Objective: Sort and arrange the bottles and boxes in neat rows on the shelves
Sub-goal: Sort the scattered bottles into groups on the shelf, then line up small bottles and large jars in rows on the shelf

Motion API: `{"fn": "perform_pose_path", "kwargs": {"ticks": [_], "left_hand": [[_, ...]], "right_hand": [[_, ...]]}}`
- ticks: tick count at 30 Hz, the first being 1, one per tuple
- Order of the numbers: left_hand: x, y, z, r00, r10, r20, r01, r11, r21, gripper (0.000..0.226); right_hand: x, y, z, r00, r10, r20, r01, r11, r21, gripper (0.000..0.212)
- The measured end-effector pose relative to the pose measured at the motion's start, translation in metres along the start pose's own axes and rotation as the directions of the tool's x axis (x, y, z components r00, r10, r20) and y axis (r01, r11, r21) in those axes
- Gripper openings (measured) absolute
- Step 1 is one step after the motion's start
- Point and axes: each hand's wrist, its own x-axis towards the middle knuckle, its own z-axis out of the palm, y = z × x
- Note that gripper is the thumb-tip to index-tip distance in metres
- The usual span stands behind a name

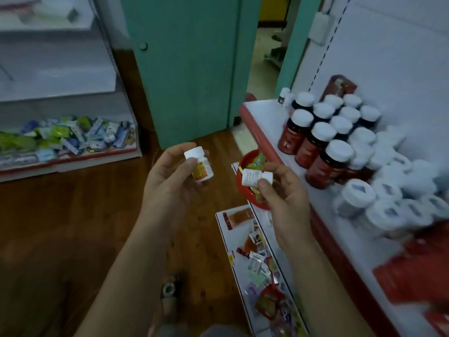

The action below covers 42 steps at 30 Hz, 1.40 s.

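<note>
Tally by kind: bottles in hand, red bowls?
Held bottles: 2, left bottle in left hand, right bottle in right hand.
Red bowls: 1, bowl.
Total: 3.

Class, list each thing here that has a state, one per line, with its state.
Yellow-label bottle, capped, near upright.
Left hand, grips it.
White-label bottle, capped, lying sideways.
Right hand, pinches it.
Door, open.
Red bottles, capped, upright in rows.
Bowl, holding packets.
</note>
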Motion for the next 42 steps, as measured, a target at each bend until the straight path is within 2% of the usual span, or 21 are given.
{"fn": "perform_pose_path", "kwargs": {"ticks": [7, 12, 18, 22, 25, 28, 32, 35, 37, 39, 42], "left_hand": [[0.213, 0.030, -0.038, 0.982, -0.123, 0.142, 0.122, 0.992, 0.018, 0.023], [0.330, 0.039, -0.007, 0.938, -0.196, 0.284, 0.189, 0.981, 0.052, 0.022], [0.424, 0.004, 0.054, 0.855, -0.271, 0.441, 0.233, 0.962, 0.140, 0.024], [0.476, -0.015, 0.083, 0.792, -0.320, 0.520, 0.236, 0.946, 0.222, 0.034], [0.515, -0.029, 0.111, 0.754, -0.369, 0.543, 0.291, 0.929, 0.227, 0.035], [0.540, -0.050, 0.151, 0.685, -0.423, 0.593, 0.348, 0.905, 0.243, 0.022], [0.565, -0.086, 0.214, 0.567, -0.379, 0.731, 0.168, 0.922, 0.349, 0.023], [0.587, -0.122, 0.263, 0.402, -0.314, 0.860, -0.091, 0.921, 0.379, 0.025], [0.596, -0.145, 0.292, 0.251, -0.241, 0.937, -0.297, 0.902, 0.312, 0.027], [0.600, -0.166, 0.313, 0.132, -0.187, 0.973, -0.425, 0.877, 0.226, 0.027], [0.599, -0.190, 0.325, 0.040, -0.088, 0.995, -0.549, 0.830, 0.095, 0.022]], "right_hand": [[0.140, 0.020, 0.090, 0.978, 0.065, -0.197, -0.076, 0.996, -0.048, 0.029], [0.213, 0.006, 0.110, 0.929, -0.030, -0.368, 0.004, 0.998, -0.070, 0.018], [0.306, 0.020, 0.106, 0.829, 0.037, -0.557, -0.010, 0.999, 0.051, 0.021], [0.352, 0.019, 0.099, 0.779, 0.018, -0.627, 0.066, 0.992, 0.110, 0.021], [0.374, 0.007, 0.089, 0.737, -0.017, -0.676, 0.095, 0.992, 0.079, 0.022], [0.383, -0.007, 0.073, 0.666, -0.098, -0.740, 0.119, 0.993, -0.024, 0.024], [0.394, -0.011, 0.055, 0.536, -0.170, -0.827, 0.056, 0.984, -0.166, 0.024], [0.401, -0.011, 0.052, 0.448, -0.212, -0.869, -0.020, 0.969, -0.246, 0.022], [0.403, -0.014, 0.053, 0.409, -0.241, -0.880, -0.038, 0.959, -0.280, 0.021], [0.406, -0.018, 0.056, 0.375, -0.267, -0.888, -0.077, 0.945, -0.317, 0.023], [0.409, -0.022, 0.055, 0.338, -0.299, -0.893, -0.195, 0.905, -0.377, 0.026]]}}
